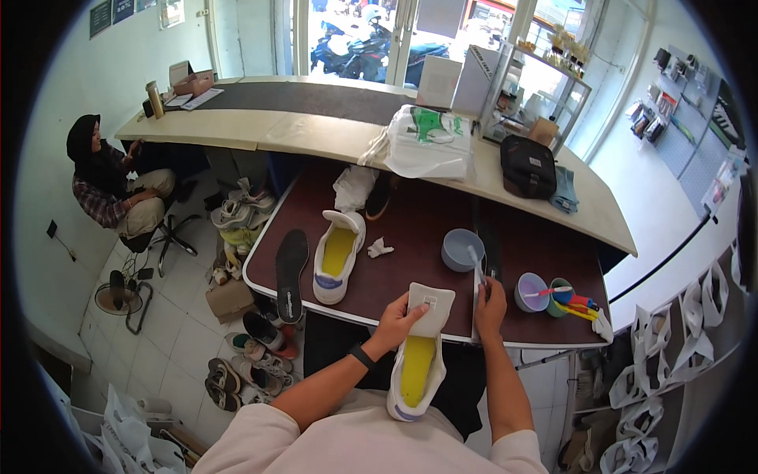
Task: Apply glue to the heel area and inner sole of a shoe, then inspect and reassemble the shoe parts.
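My left hand grips the raised tongue of a white shoe in my lap, its inside yellow. In my right hand is a brush, its pale end over the edge of a blue-grey bowl. The matching white shoe, also yellow inside, stands on the dark red table. Left of that shoe lies a black insole, and right of it a crumpled white tissue.
A purple-tinted tub and green cup with colourful-handled brushes stand right. Behind, a long counter carries a white plastic bag and black bag. Several shoes cover the floor left; a person sits beyond.
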The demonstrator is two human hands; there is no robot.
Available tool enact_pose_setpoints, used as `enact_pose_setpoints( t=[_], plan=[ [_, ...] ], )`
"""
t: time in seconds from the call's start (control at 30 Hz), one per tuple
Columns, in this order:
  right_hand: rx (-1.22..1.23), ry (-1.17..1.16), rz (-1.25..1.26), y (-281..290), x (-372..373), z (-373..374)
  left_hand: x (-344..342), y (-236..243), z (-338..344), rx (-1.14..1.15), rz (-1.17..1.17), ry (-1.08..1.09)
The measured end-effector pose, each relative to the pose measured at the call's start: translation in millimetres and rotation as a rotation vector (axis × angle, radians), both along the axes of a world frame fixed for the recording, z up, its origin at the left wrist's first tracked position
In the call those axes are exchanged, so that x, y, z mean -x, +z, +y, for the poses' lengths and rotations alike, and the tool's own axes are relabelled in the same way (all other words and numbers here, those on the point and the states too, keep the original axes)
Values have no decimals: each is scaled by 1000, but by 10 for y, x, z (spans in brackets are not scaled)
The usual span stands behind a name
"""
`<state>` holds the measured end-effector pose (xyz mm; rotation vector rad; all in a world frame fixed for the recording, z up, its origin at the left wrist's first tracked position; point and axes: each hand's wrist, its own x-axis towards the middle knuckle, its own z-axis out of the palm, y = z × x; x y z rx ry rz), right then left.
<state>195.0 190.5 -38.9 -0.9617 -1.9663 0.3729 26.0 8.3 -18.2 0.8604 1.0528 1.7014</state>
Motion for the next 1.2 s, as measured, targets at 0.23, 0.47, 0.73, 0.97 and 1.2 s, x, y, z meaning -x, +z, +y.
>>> enact_pose_setpoints(
  t=[0.23,0.47,0.73,0.97,1.2],
  plan=[
    [144,23,-24,100,5,94,35,75,6,26,-37,-32],
    [134,55,-114,153,-38,180,-11,17,16,-34,-32,50],
    [218,141,13,631,-77,160,2,32,36,29,-11,73],
    [405,276,40,1185,-121,-38,-31,38,-46,-9,-117,51],
    [58,500,-397,1779,32,-369,-28,-93,-5,-180,-106,149]
  ],
)
